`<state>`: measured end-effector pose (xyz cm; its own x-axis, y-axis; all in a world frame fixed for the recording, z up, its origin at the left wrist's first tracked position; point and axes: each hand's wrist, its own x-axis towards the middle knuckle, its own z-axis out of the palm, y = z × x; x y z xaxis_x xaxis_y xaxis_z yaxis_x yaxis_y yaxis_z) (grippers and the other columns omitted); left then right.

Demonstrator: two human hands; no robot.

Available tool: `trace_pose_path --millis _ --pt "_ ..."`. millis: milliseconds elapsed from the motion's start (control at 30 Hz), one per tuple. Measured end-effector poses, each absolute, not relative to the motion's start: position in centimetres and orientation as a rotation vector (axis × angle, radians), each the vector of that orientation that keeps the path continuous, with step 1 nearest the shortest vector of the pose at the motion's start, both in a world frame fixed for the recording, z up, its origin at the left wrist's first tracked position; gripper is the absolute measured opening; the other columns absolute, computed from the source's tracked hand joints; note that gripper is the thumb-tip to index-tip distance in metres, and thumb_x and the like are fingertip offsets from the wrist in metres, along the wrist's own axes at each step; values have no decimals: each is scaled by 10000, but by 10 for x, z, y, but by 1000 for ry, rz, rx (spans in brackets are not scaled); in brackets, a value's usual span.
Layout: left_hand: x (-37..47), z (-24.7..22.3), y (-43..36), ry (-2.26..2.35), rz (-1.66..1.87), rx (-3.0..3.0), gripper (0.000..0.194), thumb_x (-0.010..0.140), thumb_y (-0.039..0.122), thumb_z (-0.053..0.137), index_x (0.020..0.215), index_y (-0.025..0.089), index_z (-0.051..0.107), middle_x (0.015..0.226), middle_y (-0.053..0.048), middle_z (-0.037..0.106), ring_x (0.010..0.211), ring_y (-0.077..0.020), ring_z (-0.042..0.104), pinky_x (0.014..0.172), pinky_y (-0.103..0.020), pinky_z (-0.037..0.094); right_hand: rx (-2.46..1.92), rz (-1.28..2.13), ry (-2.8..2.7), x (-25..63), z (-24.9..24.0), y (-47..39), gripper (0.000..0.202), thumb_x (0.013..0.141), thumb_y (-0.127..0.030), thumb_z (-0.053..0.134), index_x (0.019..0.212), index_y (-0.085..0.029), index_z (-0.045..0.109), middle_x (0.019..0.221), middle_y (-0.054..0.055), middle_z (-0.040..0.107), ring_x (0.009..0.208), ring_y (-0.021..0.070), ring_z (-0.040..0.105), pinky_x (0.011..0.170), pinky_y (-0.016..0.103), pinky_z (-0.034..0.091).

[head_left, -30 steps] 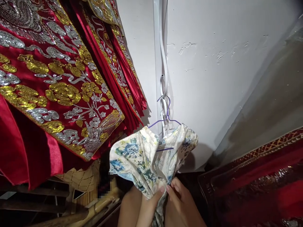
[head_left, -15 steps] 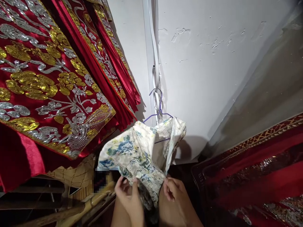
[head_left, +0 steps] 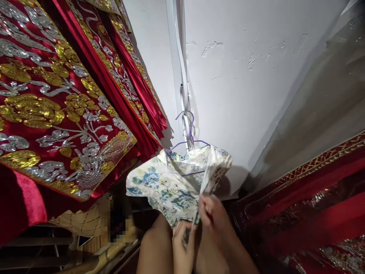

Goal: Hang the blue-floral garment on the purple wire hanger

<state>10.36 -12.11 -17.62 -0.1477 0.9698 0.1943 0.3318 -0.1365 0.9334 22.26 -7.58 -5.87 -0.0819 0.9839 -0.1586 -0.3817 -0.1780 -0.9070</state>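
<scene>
A white blouse (head_left: pixel 171 186) with blue and green flowers hangs on a purple wire hanger (head_left: pixel 190 140) below me. Its wrapped neckline lies partly open, showing the inside of the back. My left hand (head_left: pixel 184 238) is closed on the lower front of the blouse, fingers curled over the cloth. Beside it on the right, my right hand (head_left: pixel 209 211) pinches the front edge of the neckline and is slightly blurred. The blouse's lower part is hidden behind my hands, between my bare knees.
Red cloth (head_left: pixel 71 110) with gold and silver sequin embroidery hangs at the left. A pale cable (head_left: pixel 181 57) runs down the white wall (head_left: pixel 242 99) to the hanger. Below left stands a bamboo frame (head_left: pixel 99 262); red beaded fabric (head_left: pixel 327 213) lies at the right.
My left hand has moved right, from the blouse's left hem to its lower middle. My right hand has risen a little along the front edge. The blouse's neckline lies wider across the hanger.
</scene>
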Motion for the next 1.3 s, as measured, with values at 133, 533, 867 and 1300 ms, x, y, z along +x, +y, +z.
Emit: trace_pose_path --millis 133,533,867,1300 --pt "112 -184 -116 1519 1303 1429 347 916 438 593 672 192 611 689 -40 597 730 -216 562 722 -289 429 -845 1500 -919 230 17 -36 373 757 -475 644 540 -198 520 348 -72 386 341 61 255 414 239 166" --pt "79 -116 -90 1395 1563 1237 322 743 417 795 978 196 792 1037 -117 728 1046 -291 634 971 -361 461 -772 1522 -1117 212 15 -55 415 904 -502 539 641 -182 569 372 -56 480 333 63 327 394 208 233" --pt "84 43 -49 1167 1676 2318 146 919 180 603 962 207 741 809 -42 698 780 -190 619 748 -313 485 -792 1264 -1237 214 14 -46 418 928 -421 505 577 -196 528 353 -75 386 345 72 318 440 236 263" --pt "14 -48 -15 1034 1959 239 84 889 151 571 896 128 651 688 4 639 617 -97 611 623 -182 525 -969 1554 -1019 212 -83 -86 450 837 -520 576 514 -216 498 377 -61 345 365 87 281 450 272 223"
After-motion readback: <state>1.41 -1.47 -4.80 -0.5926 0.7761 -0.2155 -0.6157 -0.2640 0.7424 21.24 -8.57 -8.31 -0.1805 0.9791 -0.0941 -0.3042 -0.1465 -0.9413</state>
